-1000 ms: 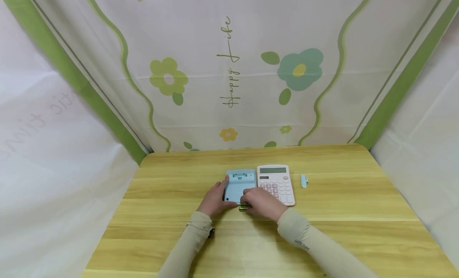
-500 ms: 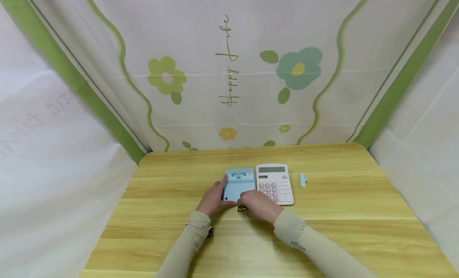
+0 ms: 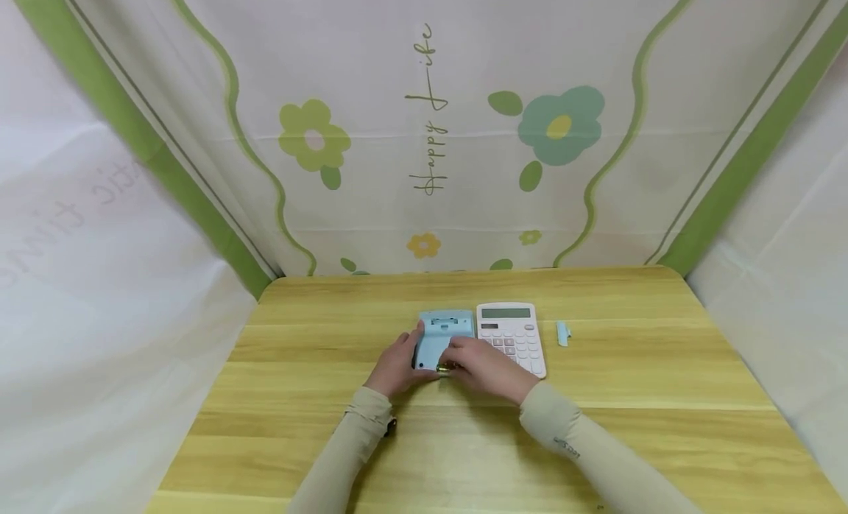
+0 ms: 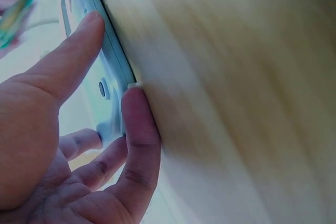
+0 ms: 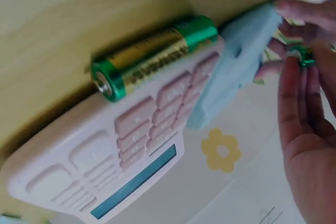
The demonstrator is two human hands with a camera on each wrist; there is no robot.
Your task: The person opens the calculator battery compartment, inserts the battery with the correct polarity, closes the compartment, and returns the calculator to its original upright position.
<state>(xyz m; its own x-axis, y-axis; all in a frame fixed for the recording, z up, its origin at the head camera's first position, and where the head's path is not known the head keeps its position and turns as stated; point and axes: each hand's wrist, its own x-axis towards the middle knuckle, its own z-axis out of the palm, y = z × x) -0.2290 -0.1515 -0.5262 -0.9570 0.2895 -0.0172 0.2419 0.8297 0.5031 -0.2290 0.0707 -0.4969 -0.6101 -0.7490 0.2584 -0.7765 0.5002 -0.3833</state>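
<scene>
A blue calculator (image 3: 433, 350) lies face down on the table, and its small battery slot is uncovered near the far edge. My left hand (image 3: 395, 368) holds it by its near left corner, with the thumb along the near edge and fingers along the left side. My right hand (image 3: 486, 368) pinches a green-and-gold battery (image 5: 303, 55) over the calculator's near end. A second battery (image 5: 152, 56) lies along the near edge of a pink calculator (image 5: 142, 129) in the right wrist view; my right hand seems to hide it in the head view.
To the right of the pink calculator lies a small light-blue battery cover (image 3: 562, 333). The wooden table (image 3: 318, 315) ends at a hanging white cloth (image 3: 371, 205) printed with flowers, and more cloth hangs at both sides.
My right hand has lifted the battery from just in front of the blue calculator's near edge and moved it slightly away from me, over that end. The left hand stays on the corner.
</scene>
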